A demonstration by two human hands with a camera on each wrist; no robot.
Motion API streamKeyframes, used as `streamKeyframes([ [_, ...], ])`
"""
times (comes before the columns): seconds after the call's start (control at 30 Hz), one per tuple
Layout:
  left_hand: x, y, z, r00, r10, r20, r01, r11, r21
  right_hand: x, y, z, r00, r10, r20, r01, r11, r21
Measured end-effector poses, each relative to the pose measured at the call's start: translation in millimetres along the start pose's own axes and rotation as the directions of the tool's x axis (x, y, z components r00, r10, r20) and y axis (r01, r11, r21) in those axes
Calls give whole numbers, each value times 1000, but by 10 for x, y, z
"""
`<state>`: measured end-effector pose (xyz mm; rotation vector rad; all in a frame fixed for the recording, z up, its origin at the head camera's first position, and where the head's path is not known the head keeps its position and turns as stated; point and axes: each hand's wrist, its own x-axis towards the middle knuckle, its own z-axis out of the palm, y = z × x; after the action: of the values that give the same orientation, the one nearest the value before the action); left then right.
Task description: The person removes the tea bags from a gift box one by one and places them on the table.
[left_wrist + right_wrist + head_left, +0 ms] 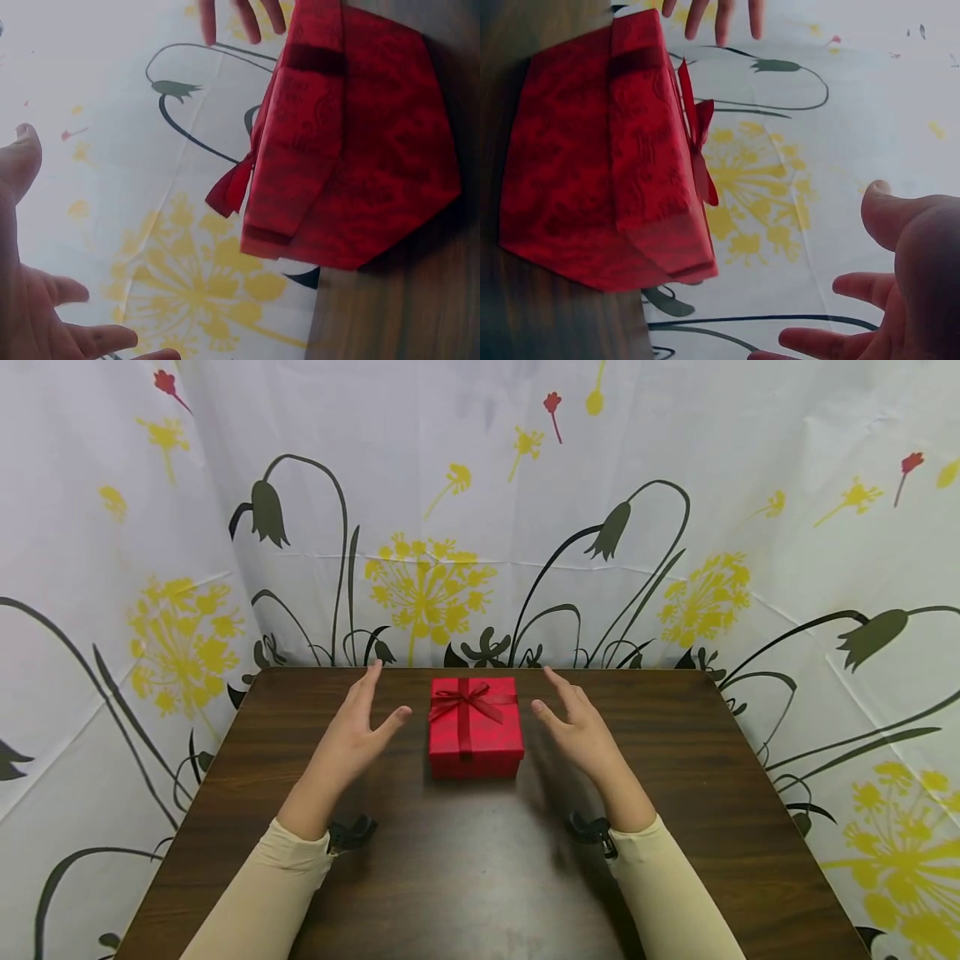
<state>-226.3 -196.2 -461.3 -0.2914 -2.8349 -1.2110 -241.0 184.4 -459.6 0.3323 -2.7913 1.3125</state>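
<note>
A red gift box [476, 727] with a dark red ribbon and bow [467, 697] on its lid stands on the brown table. To its left, my left hand [352, 735] hovers with fingers straight and thumb spread, apart from the box. My right hand [581, 731] mirrors it on the other side, thumb tip near the box's right edge. Nothing is in either palm. Both wrist views show the patterned side of the gift box [382, 142] and its lid, with the bow [697, 139] standing out from the top.
The wood-grain table [480, 860] reaches back to a white curtain [480, 460] printed with yellow, red and grey-green flowers, which also hangs along both sides. A dark wrist camera [352, 833] is strapped at the left cuff, another wrist camera [591, 833] at the right.
</note>
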Motion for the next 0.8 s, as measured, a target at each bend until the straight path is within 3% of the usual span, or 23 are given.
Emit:
streamKeyframes([
  [0.13,-12,16,52,999,-40,29,43,989,-140,33,18,66,1000,6,14,-7,997,76],
  [0.27,-4,19,123,999,-37,37,44,969,-242,59,17,123,999,7,45,-13,993,118],
  [0.47,28,50,248,999,-26,29,34,951,-308,55,-28,184,999,16,42,-22,988,152],
  [0.8,16,34,433,995,-44,85,71,933,-353,12,35,325,988,106,114,-134,953,273],
])
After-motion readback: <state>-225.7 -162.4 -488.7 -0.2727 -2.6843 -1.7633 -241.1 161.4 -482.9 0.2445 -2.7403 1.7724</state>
